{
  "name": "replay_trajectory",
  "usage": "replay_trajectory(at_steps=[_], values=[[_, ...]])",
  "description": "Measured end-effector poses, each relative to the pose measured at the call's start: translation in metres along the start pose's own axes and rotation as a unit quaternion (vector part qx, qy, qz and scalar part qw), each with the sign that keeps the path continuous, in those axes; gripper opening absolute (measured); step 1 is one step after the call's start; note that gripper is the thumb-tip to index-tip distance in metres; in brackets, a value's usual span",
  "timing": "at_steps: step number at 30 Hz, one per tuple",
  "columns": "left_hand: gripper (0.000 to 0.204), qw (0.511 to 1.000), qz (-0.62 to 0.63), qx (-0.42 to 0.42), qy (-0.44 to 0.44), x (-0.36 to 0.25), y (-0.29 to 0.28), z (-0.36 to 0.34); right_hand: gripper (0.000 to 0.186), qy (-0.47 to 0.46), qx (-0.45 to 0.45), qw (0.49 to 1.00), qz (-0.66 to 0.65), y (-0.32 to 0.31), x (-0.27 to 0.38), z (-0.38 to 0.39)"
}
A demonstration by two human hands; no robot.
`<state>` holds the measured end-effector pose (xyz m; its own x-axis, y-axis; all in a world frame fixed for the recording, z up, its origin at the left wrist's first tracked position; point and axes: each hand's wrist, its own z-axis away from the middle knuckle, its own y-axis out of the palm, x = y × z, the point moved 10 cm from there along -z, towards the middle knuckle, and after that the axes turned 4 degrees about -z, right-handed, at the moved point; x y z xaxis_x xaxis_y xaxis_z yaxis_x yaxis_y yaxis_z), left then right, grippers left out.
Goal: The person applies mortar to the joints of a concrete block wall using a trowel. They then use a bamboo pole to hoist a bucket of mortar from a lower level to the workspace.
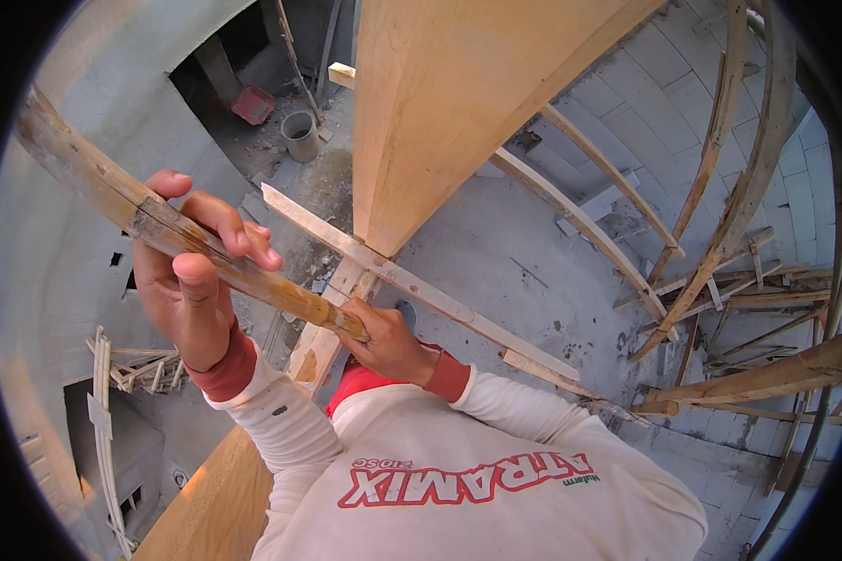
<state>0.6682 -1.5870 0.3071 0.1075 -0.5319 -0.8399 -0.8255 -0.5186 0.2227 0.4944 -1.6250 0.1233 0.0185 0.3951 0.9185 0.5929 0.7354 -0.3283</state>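
A long, worn, brownish bamboo-like wooden pole (206, 252) runs on a slant from the far left down toward the near centre, its long axis going from upper left to lower right. Its surface is scuffed and streaked, pale grey at the far-left end and more amber-yellow near the lower end, with a dark joint ring where the left hand grips.

The left hand (192, 280) is wrapped around the pole about midway, fingers curled over the top and thumb pressed up against the underside. The right hand (388, 341) is closed around the pole's lower end, close to the person's chest. Both arms wear white sleeves with red cuffs.

Just behind the hands a thin pale timber batten (421, 290) crosses on a slant from the left-centre to the right, and a broad light wooden board (440, 103) rises toward the top of the view, meeting the batten.

Far below, on the rubble-strewn concrete floor (515, 252), stands a grey round bucket (299, 134); what it holds cannot be made out. A red crate (254, 104) lies just left of it, its contents also unclear. Weathered poles (720, 215) lean along the right side.
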Motion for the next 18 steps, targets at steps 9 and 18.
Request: replay_trajectory(at_steps=[9, 18], values=[[0.063, 0.991, 0.127, 0.051, -0.012, 0.014, 0.004, 0.013, 0.024, 0.111, -0.045, 0.991, 0.063, -0.033, -0.078, 0.096], [0.04, 0.951, 0.294, 0.047, -0.077, 0.053, 0.045, 0.063, 0.026, 0.263, -0.089, 0.959, 0.05, -0.068, -0.146, 0.202]])
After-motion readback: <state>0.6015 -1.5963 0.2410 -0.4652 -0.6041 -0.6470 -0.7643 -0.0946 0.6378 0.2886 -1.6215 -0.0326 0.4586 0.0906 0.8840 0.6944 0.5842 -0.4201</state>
